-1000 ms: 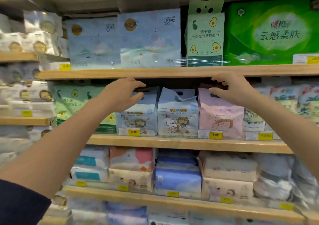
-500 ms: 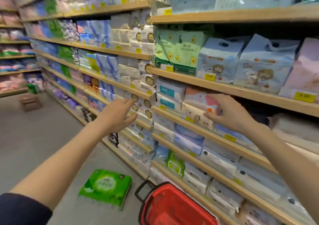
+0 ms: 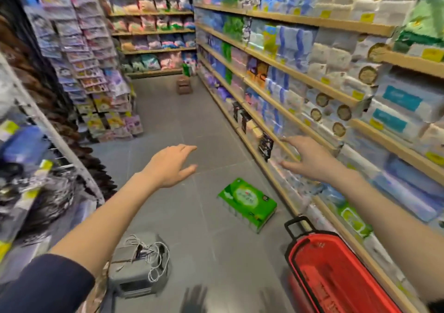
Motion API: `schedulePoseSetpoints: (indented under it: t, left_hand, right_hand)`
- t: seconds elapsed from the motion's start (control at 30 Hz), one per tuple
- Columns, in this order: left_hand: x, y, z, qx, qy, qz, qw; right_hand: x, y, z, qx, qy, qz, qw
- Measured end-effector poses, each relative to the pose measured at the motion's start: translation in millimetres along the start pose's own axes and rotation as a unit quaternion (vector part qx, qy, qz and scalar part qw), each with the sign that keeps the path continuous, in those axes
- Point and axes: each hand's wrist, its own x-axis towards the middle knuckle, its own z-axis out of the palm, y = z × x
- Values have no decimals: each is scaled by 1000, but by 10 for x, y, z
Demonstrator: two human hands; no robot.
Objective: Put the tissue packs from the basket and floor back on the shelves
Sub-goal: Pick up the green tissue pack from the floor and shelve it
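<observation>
A green tissue pack [image 3: 248,203] lies flat on the grey floor in the aisle, beside the foot of the shelves [image 3: 300,77] on the right. A red basket [image 3: 334,274] with a black handle stands at the lower right; what I see of its inside looks bare. My left hand [image 3: 171,165] hovers open over the floor, up and left of the green pack, holding nothing. My right hand [image 3: 310,160] is open too, fingers spread, close to the lower shelf edge and above the pack.
Wooden shelves packed with tissue packs run along the right. A rack of hanging goods [image 3: 91,72] fills the left side. A grey box with a white cable [image 3: 138,267] sits on the floor near my left arm. A small brown step stool [image 3: 184,86] stands far down the aisle.
My view has swung left and down from the shelf front to the aisle floor. Both hands came off the shelved packs and dropped lower, still holding nothing.
</observation>
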Motion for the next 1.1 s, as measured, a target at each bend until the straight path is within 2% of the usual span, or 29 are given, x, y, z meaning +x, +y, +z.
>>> schedulePoseSetpoints:
  t: [0.3, 0.53, 0.73, 1.1]
  left_hand:
    - [-569, -1426, 131, -1, -41, -89, 995]
    - [-546, -1976, 317, -18, -59, -102, 993]
    - [-55, -2216, 542, -32, -87, -95, 991]
    - [1805, -2270, 1223, -56, -171, -57, 982]
  right_hand:
    - [857, -1082, 948, 59, -28, -54, 996]
    - [1280, -1324, 1394, 71, -64, -51, 994]
    - [1687, -1105, 1656, 74, -87, -25, 993]
    - [2675, 95, 2023, 127, -112, 97, 981]
